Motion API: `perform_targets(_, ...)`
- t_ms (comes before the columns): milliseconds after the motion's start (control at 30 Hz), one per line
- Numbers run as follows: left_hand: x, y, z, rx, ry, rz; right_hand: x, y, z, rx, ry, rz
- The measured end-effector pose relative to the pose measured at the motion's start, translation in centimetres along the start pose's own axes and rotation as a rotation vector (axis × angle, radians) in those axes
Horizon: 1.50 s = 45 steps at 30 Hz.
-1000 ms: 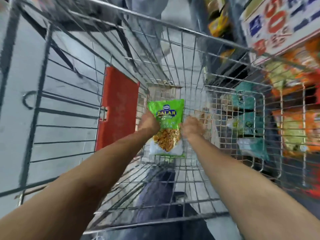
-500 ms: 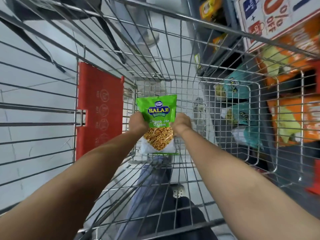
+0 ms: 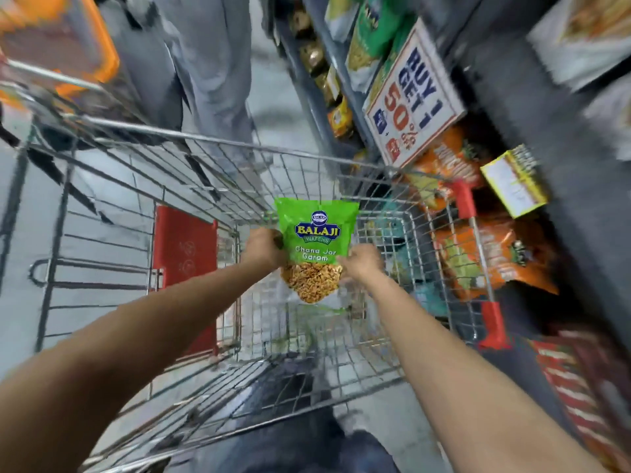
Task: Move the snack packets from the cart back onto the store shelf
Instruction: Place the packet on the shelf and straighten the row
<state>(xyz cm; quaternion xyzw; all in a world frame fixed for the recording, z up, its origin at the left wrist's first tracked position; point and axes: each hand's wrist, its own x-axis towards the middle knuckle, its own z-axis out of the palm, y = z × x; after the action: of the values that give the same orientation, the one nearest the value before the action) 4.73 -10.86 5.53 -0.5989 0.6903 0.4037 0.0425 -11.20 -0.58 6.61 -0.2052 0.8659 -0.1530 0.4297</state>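
A green Balaji snack packet is held upright above the inside of the wire cart. My left hand grips its left edge and my right hand grips its right edge. The packet's clear lower window shows yellow snack. The store shelf runs along the right side, past the cart's right wall. A trace of green shows through the mesh low in the cart, blurred.
A person in grey trousers stands beyond the cart's front. A "Buy 1 Get 1 50% off" sign hangs on the shelf. Orange packets fill the lower shelf. The cart's red flap is on its left.
Both hands have lifted the green packet higher out of the cart. The view has tilted up, showing more of the shelf and the standing person.
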Motion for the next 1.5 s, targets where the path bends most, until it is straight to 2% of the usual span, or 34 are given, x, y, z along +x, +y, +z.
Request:
perform_targets(67,-1.3,2.9,-1.5,-0.015,0.006,0.092,-1.7,-0.2,-3.0,0.101,0.051,-0.031)
perform_targets(233,-6.8,11.5,-4.3,-0.09,0.056,0.367,-6.8,1.4,-11.4,0.182,0.267,-0.199)
perform_targets(367,-12.2,18.5,-4.0,-0.181,0.035,0.583,-11.4,5.4,-18.3,0.397,0.339,-0.342)
perform_targets(433,-15.1,22.1,-3.1,-0.198,0.039,0.669,-13.9,8.1,-21.7,0.423,0.453,-0.385)
perform_targets(633,-24.4,31.5,2.2,-0.178,-0.019,0.956,-21.7,17.4,-29.6,0.529,0.765,-0.382)
perform_targets(700,-28.0,34.8,5.5,-0.123,0.006,1.076,-25.1,22.1,-32.0,0.552,0.899,-0.351)
perform_targets(767,-31.3,37.5,8.9,-0.123,-0.048,1.149,-28.1,26.5,-33.7,0.534,1.012,-0.291)
perform_targets(900,-37.3,41.2,16.0,-0.127,-0.328,1.231,-33.4,34.7,-35.4,0.595,1.125,-0.239)
perform_targets(1000,-41.7,42.9,20.9,-0.045,-0.364,1.264,-36.6,40.3,-35.7,0.705,1.187,-0.182)
perform_targets(1067,-45.7,44.0,24.9,-0.002,-0.448,1.278,-38.9,45.2,-35.9,0.747,1.246,-0.104)
perform_targets(1167,-48.3,44.9,28.7,-0.03,-0.555,1.231,-40.0,48.9,-36.4,0.667,1.277,-0.036)
perform_targets(1367,-49.8,47.1,32.3,0.007,-0.483,1.196,-39.7,51.4,-38.3,0.564,1.271,0.054)
perform_targets(1500,-51.1,47.2,33.5,0.138,-0.379,1.303,-38.7,53.7,-38.3,0.568,1.244,0.091)
